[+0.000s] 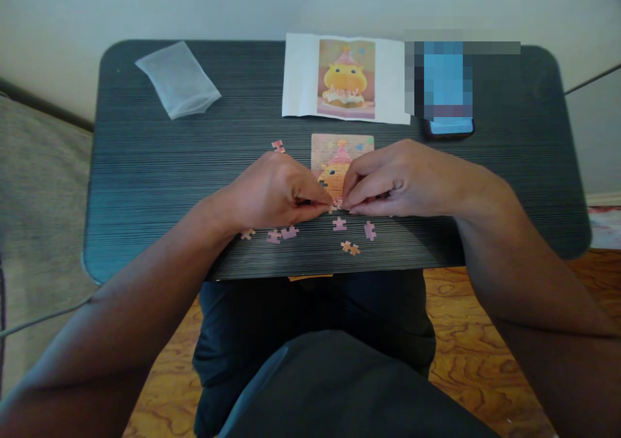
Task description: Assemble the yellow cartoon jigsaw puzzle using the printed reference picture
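A partly assembled jigsaw puzzle (334, 160) lies on the dark table, showing a yellow character in a pink hat. At its lower edge, my left hand (281, 189) pinches a small puzzle piece (332, 209) between thumb and fingertips. My right hand (392, 182) covers the puzzle's right side, its fingers pressed together at the same lower edge; what they hold, if anything, is hidden. Loose pieces lie around: a pink one (339, 224) and another (370, 231) below the hands, orange ones (350, 248) nearer the front edge, several by my left wrist, and one (278, 146) beyond my left hand.
A printed reference picture (346, 79) on white paper lies behind the puzzle. To its right is a phone-like device (451, 126), mostly pixelated. A clear plastic bag (178, 81) rests at the back left. The table (524, 166) has rounded corners and stands against a wall.
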Demonstrator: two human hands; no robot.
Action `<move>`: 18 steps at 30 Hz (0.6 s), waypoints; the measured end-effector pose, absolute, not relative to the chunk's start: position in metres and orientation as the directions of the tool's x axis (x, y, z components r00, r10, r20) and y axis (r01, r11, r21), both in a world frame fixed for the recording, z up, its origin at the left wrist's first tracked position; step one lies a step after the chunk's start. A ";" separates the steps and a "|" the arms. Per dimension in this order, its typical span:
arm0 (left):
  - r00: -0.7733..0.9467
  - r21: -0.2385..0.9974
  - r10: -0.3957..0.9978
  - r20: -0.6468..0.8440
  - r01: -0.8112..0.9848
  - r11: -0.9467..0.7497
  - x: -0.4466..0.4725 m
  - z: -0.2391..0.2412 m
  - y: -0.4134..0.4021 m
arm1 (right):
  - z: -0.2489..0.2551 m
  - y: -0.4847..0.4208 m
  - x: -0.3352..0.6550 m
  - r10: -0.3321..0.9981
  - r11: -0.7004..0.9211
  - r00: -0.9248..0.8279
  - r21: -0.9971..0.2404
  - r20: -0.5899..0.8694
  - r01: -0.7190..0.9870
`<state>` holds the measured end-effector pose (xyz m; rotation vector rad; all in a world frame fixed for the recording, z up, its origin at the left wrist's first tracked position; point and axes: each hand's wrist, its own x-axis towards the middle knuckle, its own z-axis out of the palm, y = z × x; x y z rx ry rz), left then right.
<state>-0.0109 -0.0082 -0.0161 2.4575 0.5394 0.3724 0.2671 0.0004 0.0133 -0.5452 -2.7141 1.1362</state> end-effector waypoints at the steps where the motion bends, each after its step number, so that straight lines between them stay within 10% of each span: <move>1: 0.879 0.596 0.453 0.146 0.288 -0.750 -0.011 -0.016 -0.008 | 0.013 0.000 0.267 0.379 0.660 -0.925 -0.700 -0.002 0.272; 18: 0.892 0.519 0.440 0.104 0.328 -0.789 -0.011 -0.014 -0.009 | 0.015 -0.001 0.266 0.386 0.709 -0.923 -0.639 -0.002 0.298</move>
